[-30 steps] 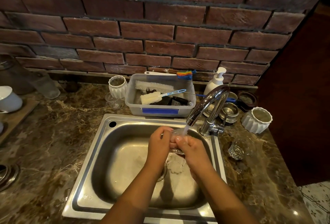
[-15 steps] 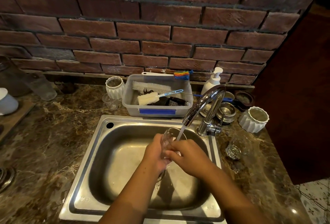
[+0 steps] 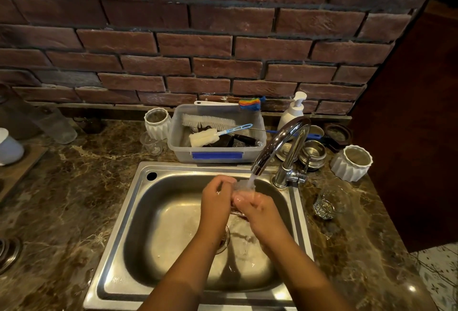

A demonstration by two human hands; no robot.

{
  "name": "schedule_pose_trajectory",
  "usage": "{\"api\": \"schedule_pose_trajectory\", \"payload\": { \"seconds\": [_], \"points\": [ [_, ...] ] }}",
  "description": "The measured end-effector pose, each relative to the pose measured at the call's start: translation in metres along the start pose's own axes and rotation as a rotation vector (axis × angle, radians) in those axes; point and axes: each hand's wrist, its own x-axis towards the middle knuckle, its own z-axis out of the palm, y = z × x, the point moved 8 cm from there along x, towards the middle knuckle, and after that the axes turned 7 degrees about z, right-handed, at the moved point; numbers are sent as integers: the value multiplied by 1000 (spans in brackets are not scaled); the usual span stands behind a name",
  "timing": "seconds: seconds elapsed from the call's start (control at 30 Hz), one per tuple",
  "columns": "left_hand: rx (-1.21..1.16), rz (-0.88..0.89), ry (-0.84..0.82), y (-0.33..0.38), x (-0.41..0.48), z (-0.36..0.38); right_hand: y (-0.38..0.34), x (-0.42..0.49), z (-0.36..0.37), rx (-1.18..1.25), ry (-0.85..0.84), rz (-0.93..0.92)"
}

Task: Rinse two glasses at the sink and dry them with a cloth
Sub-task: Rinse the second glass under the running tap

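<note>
Near the middle of the frame, over the steel sink, I held a clear glass between both hands. My left hand had its fingers curled round the glass's left side, and my right hand was curled against its right side and lower part, so both had hold of it and neither was spread open. Most of the glass was hidden behind my fingers, and I could not tell how it was tilted. Water ran from the curved tap straight onto the glass. The second glass stood on the marble counter right of the sink, near the tap's base and apart from my hands. Behind the sink, at upper centre, sat a plastic tub with brushes in it. A white soap bottle stood just right of the tub, against the brick wall. One white ribbed cup stood at the right and another left of the tub.
</note>
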Motion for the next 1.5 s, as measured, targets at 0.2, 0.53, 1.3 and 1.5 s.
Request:
{"api": "schedule_pose_trajectory", "payload": {
  "seconds": [0.2, 0.53, 1.3, 1.5],
  "points": [
    [-597, -645, -72, -30, -17, 15, -31, -5, 11, -806, -105, -332],
    [-615, -731, -32, -53, -28, 18, -30, -10, 21, -1132, -192, -376],
    [-343, -482, -88, -17, -11, 12, -48, -10, 6, -805, -119, -228],
    [-719, -724, -96, -42, -29, 24, -53, -13, 23, -1435, -187, -375]
  ]
}}
